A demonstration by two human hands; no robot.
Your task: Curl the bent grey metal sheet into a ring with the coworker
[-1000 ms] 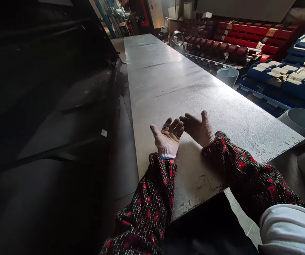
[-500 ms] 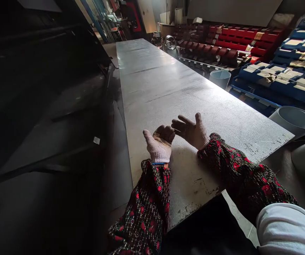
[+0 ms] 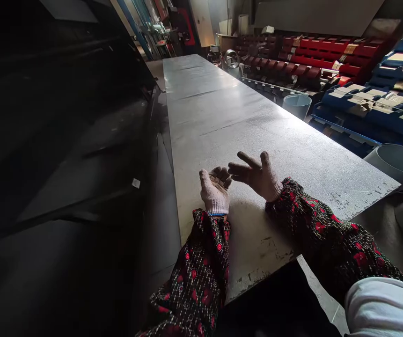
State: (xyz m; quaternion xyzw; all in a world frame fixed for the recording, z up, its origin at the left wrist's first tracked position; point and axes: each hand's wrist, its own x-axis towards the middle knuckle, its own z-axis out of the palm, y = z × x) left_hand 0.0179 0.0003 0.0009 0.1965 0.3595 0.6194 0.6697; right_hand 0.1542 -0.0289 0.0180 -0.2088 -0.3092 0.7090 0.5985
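Note:
A long galvanized metal sheet (image 3: 222, 112) stretches away from me. Both my hands, in white knit gloves below dark red-flowered sleeves, hover over its near end. My left hand (image 3: 215, 193) is palm up, its fingers curled in over a small thing I cannot make out. My right hand (image 3: 257, 175) is just to the right, with its fingers spread and stretched toward the left hand's fingertips. It holds nothing.
A dark machine bed (image 3: 82, 154) runs along the sheet's left edge. To the right stand a grey round tub (image 3: 296, 104) and a larger grey cylinder (image 3: 396, 161). Behind them are rows of red bins (image 3: 313, 51) and blue bins (image 3: 380, 103).
My left hand's fingers have curled shut from an open palm. My right hand stays spread and has shifted slightly nearer the left fingertips.

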